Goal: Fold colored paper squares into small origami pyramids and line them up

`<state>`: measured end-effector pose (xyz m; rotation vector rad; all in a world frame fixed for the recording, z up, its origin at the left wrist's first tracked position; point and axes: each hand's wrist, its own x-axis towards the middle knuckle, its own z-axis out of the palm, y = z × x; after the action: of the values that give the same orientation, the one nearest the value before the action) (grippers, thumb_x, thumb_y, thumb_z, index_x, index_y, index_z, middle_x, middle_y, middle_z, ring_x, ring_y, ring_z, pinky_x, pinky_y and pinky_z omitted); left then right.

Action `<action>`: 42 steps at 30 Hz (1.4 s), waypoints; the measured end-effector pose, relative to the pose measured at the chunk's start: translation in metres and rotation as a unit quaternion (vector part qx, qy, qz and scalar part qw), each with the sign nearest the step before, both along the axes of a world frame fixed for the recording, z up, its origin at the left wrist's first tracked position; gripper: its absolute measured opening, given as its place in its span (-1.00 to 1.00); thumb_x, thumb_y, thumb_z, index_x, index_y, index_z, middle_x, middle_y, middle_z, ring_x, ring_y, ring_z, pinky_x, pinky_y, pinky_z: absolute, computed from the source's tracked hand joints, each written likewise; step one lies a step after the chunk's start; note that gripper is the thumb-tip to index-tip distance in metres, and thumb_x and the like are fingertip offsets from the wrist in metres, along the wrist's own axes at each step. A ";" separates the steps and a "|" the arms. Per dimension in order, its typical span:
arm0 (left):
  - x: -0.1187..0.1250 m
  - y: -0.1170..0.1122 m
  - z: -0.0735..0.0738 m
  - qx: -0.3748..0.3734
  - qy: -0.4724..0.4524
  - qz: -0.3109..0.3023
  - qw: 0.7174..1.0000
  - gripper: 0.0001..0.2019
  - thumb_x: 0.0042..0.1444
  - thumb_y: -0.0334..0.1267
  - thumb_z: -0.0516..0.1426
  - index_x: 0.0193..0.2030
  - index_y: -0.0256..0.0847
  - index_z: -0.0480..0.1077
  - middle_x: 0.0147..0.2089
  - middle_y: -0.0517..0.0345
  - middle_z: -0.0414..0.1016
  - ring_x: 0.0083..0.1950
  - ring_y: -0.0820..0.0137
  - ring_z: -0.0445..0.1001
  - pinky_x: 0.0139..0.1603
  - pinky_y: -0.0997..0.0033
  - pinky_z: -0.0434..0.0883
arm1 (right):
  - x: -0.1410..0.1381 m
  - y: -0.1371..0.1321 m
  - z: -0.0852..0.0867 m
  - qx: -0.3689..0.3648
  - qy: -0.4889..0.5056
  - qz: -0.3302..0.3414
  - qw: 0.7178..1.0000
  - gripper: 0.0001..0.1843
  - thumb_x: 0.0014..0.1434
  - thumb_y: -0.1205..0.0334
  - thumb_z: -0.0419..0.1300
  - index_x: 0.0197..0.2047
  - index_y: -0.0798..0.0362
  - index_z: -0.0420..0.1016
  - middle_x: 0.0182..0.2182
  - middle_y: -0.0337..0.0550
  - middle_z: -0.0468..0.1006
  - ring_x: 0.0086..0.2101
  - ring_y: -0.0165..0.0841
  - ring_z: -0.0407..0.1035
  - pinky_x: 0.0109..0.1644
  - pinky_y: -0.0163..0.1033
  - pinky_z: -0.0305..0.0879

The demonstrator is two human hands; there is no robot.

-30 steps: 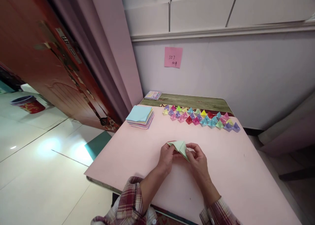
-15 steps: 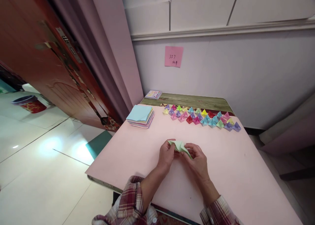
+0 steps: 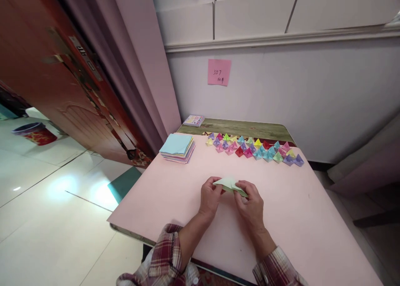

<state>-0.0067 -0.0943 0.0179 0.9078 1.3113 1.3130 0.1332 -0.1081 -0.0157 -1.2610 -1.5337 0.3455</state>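
A person in a plaid shirt works a sheet of pale green origami paper (image 3: 225,182) between two bare hands above a pink-covered surface (image 3: 168,198). The left hand (image 3: 210,199) pinches the paper's left part, thumb on the near side and fingers curled behind; the right hand (image 3: 252,203) grips the other end between thumb and forefinger, its remaining fingers bent and partly hidden. Neither hand is nearer: both touch the paper, which lies just past the thumbs, on the side away from the wearer, and spans the gap between them.

Folded into a narrow, wing-like shape, the piece has its long axis running side to side across the wearer's front, the right end slanting down and slightly nearer. One sharp tip points left, above the left thumb; the opposite end points right, partly covered by the right fingers. Whether its underside brushes the surface cannot be told.

Beyond the hands, to the right, small folded paper boats (image 3: 268,154) in many colors stand in close rows. A stack of square paper (image 3: 176,145), light blue on top, sits to the left, and a pink note (image 3: 219,72) hangs on the wall (image 3: 265,81) behind.
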 end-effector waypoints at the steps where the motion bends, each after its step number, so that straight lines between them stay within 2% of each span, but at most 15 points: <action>1: 0.000 0.000 0.000 0.002 0.002 -0.004 1.000 -0.82 -0.10 -0.30 0.17 -0.30 -0.26 0.45 -0.48 0.20 0.48 -0.48 0.47 0.42 -0.37 0.49 0.38 | 0.000 0.000 0.000 0.010 -0.001 -0.007 1.000 -0.78 0.13 0.28 0.14 -0.13 0.02 0.47 -0.14 -0.03 0.50 -0.09 -0.21 0.41 -0.06 -0.10 0.41; 6: 0.003 -0.002 -0.005 -0.006 0.040 -0.067 0.997 -0.86 -0.11 -0.30 0.18 -0.35 -0.24 0.40 -0.42 0.20 0.48 -0.49 0.50 0.39 -0.41 0.51 0.33 | 0.002 -0.001 0.005 0.046 -0.004 -0.067 0.997 -0.76 0.12 0.34 0.11 -0.13 0.01 0.48 -0.18 -0.07 0.52 -0.13 -0.24 0.43 -0.07 -0.12 0.42; 8: 0.004 -0.003 -0.006 -0.003 0.070 -0.100 0.993 -0.88 -0.08 -0.29 0.18 -0.36 -0.23 0.39 -0.44 0.21 0.47 -0.49 0.48 0.38 -0.43 0.52 0.30 | 0.003 -0.002 0.005 0.063 -0.020 -0.072 0.995 -0.76 0.12 0.36 0.12 -0.14 -0.01 0.49 -0.21 -0.10 0.54 -0.15 -0.25 0.45 -0.08 -0.13 0.42; 10: 0.003 -0.004 -0.004 0.016 0.138 -0.117 0.983 -0.91 -0.04 -0.26 0.15 -0.38 -0.21 0.39 -0.47 0.24 0.45 -0.48 0.47 0.36 -0.42 0.51 0.27 | 0.003 -0.003 0.004 0.083 -0.042 -0.061 0.994 -0.77 0.13 0.37 0.12 -0.16 -0.03 0.50 -0.23 -0.12 0.56 -0.17 -0.26 0.46 -0.10 -0.15 0.43; 14: 0.000 -0.007 0.007 0.071 0.343 -0.112 0.930 -0.91 0.05 -0.27 0.09 -0.35 -0.15 0.42 -0.48 0.25 0.43 -0.46 0.43 0.34 -0.38 0.47 0.22 | 0.003 -0.006 0.002 0.108 -0.083 -0.052 0.989 -0.79 0.17 0.36 0.14 -0.17 -0.06 0.53 -0.23 -0.14 0.58 -0.21 -0.29 0.49 -0.15 -0.21 0.46; 18: -0.004 -0.009 0.013 0.078 0.451 -0.131 0.879 -0.87 0.05 -0.33 0.08 -0.31 -0.12 0.46 -0.39 0.16 0.51 -0.37 0.35 0.42 -0.33 0.44 0.21 | 0.002 -0.008 0.002 0.111 -0.106 -0.067 0.986 -0.78 0.18 0.35 0.13 -0.17 -0.07 0.56 -0.22 -0.14 0.59 -0.22 -0.30 0.51 -0.18 -0.25 0.47; 20: -0.003 -0.010 0.013 0.074 0.473 -0.133 0.868 -0.84 0.06 -0.33 0.08 -0.26 -0.12 0.47 -0.34 0.12 0.54 -0.32 0.31 0.46 -0.29 0.42 0.23 | 0.002 -0.008 0.003 0.114 -0.108 -0.069 0.985 -0.78 0.19 0.34 0.13 -0.17 -0.07 0.56 -0.23 -0.14 0.60 -0.22 -0.31 0.51 -0.16 -0.24 0.47; 25: 0.000 -0.012 0.013 0.075 0.480 -0.132 0.864 -0.81 0.13 -0.32 0.04 -0.17 -0.11 0.44 -0.28 0.08 0.57 -0.28 0.25 0.50 -0.28 0.40 0.24 | 0.001 -0.008 0.002 0.124 -0.122 -0.074 0.982 -0.80 0.21 0.33 0.14 -0.16 -0.07 0.55 -0.23 -0.14 0.60 -0.24 -0.32 0.52 -0.17 -0.26 0.47; 34: 0.003 -0.016 0.009 0.024 0.588 -0.121 0.799 -0.79 0.21 -0.22 0.02 -0.07 -0.14 0.40 -0.29 -0.03 0.59 -0.27 0.19 0.52 -0.34 0.39 0.19 | -0.001 -0.011 0.002 0.131 -0.106 -0.083 0.982 -0.80 0.21 0.33 0.17 -0.13 -0.09 0.52 -0.26 -0.16 0.61 -0.24 -0.31 0.52 -0.15 -0.24 0.47; 38: 0.004 -0.015 0.008 0.047 0.591 -0.115 0.797 -0.77 0.23 -0.23 0.00 -0.06 -0.15 0.40 -0.31 -0.04 0.59 -0.30 0.20 0.53 -0.35 0.40 0.18 | -0.002 -0.012 0.002 0.133 -0.104 -0.078 0.982 -0.77 0.21 0.33 0.16 -0.08 -0.11 0.51 -0.25 -0.15 0.61 -0.23 -0.28 0.53 -0.14 -0.20 0.48; 42: 0.003 -0.016 0.011 0.059 0.595 -0.113 0.794 -0.78 0.24 -0.18 0.00 -0.14 -0.15 0.43 -0.33 -0.02 0.59 -0.31 0.20 0.53 -0.39 0.40 0.13 | -0.002 -0.013 0.001 0.139 -0.091 -0.046 0.985 -0.75 0.19 0.33 0.18 -0.08 -0.12 0.52 -0.22 -0.15 0.61 -0.21 -0.27 0.53 -0.09 -0.19 0.48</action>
<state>-0.0038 -0.1098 0.0288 2.0897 1.9344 0.5348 0.1316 -0.1214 -0.0147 -1.1612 -1.6078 -0.0464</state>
